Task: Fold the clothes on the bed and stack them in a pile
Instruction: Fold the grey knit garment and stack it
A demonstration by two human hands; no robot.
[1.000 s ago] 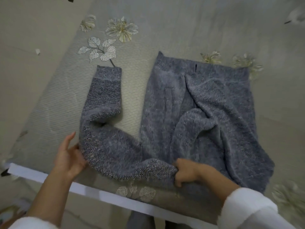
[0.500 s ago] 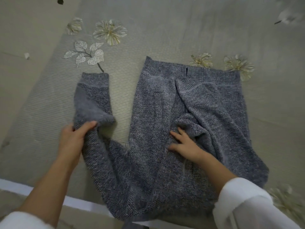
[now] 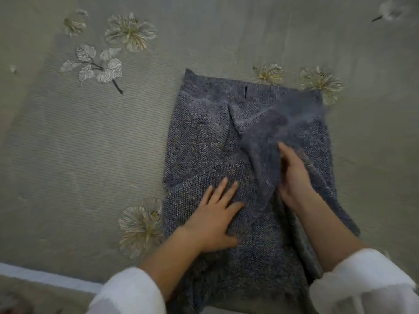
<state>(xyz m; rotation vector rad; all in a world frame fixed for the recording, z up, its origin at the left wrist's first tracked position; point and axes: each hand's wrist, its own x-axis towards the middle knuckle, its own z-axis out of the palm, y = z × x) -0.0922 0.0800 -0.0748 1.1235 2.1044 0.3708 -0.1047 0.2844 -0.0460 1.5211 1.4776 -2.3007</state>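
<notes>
A grey-blue knit sweater point(image 3: 201, 132) lies on the bed, folded into a narrow upright shape. My left hand point(image 3: 215, 220) presses flat on its lower left part, fingers straight and spread. To the right, my right hand point(image 3: 294, 177) grips a sleeve point(image 3: 265, 143) that lies over the sweater's middle. The sleeve's far end is blurred and points up toward the sweater's top right corner. The fingers of my right hand are partly hidden under the fabric.
The bed cover point(image 3: 90, 143) is grey-green with embroidered flowers and leaves point(image 3: 99, 64). Bare cover stretches to the left of the sweater. A white bed edge point(image 3: 45, 275) runs along the bottom left. No other clothes are in view.
The left sleeve, which lay out to the left, is now folded over the body. My left hand let it go and now presses flat. My right hand took hold of a sleeve in the middle.
</notes>
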